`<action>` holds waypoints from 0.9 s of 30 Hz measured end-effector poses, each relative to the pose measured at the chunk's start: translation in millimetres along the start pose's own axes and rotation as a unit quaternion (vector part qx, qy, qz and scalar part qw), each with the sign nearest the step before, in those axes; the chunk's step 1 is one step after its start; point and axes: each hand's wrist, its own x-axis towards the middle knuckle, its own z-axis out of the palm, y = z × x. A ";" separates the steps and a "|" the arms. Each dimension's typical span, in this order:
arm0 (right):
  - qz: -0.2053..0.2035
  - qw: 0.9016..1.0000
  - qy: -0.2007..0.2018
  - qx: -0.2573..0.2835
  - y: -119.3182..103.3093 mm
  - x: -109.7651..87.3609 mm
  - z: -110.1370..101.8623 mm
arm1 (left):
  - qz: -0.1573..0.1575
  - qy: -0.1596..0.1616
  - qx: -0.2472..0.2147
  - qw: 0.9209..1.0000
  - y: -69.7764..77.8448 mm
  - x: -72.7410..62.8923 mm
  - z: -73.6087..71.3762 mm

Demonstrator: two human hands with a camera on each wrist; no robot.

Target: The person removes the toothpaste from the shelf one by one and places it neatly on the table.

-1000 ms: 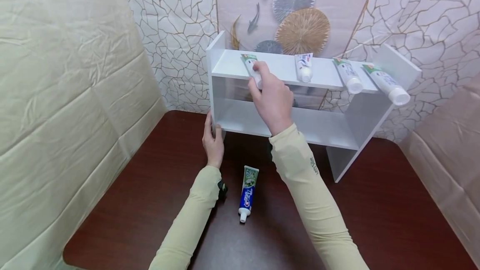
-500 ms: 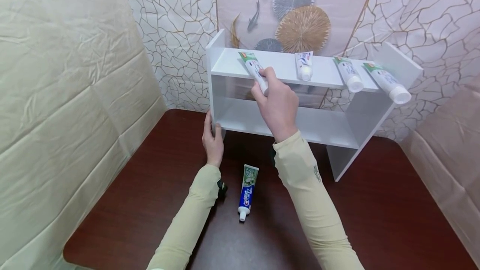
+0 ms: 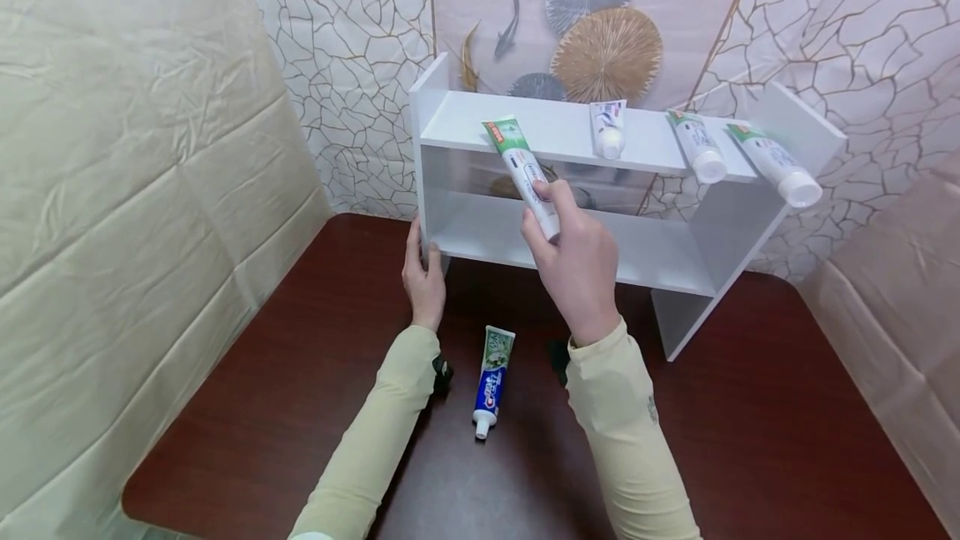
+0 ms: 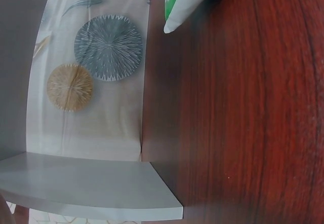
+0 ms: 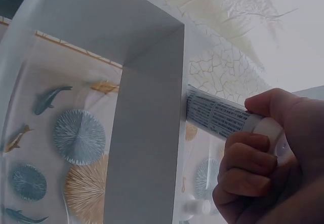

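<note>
My right hand (image 3: 581, 261) pinches a white toothpaste tube with a green end (image 3: 521, 173) near its cap, between thumb and fingers. The tube slants in front of the white two-tier shelf (image 3: 487, 227), its green end overlapping the top board's front edge. In the right wrist view, the tube's printed back (image 5: 215, 113) faces the camera. My left hand (image 3: 425, 282) holds the shelf's left side panel low down, fingers along the outside and thumb at the front edge. A blue and green toothpaste tube (image 3: 493, 382) lies on the table between my forearms, cap toward me.
On the top board lie a small white tube (image 3: 608, 130) and two white and green tubes, one inner (image 3: 697, 147) and one by the right panel (image 3: 776, 165); their caps reach the front edge. The dark red table (image 3: 262, 407) spreads around; a patterned wall cloth (image 3: 360, 107) hangs behind.
My right hand has drawn the white and green tube off the top board, moving it down, toward me and slightly right. The left hand stays at the side panel.
</note>
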 end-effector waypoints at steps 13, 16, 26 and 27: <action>0.015 1.000 0.004 0.016 4.0 -22.9 -5.1 | 0.001 -0.004 -0.012 1.000 0.2 -1.2 -0.8; 0.029 0.999 0.006 0.030 6.2 -33.4 -7.8 | -0.005 -0.006 -0.016 1.000 0.7 -1.3 -0.7; 0.060 0.996 -0.020 0.066 18.9 -71.8 -14.6 | -0.015 -0.008 -0.012 1.000 -0.8 0.2 -3.5; 0.068 0.995 -0.025 0.065 21.0 -75.8 -15.3 | -0.016 -0.009 -0.013 1.000 -0.8 0.0 -3.6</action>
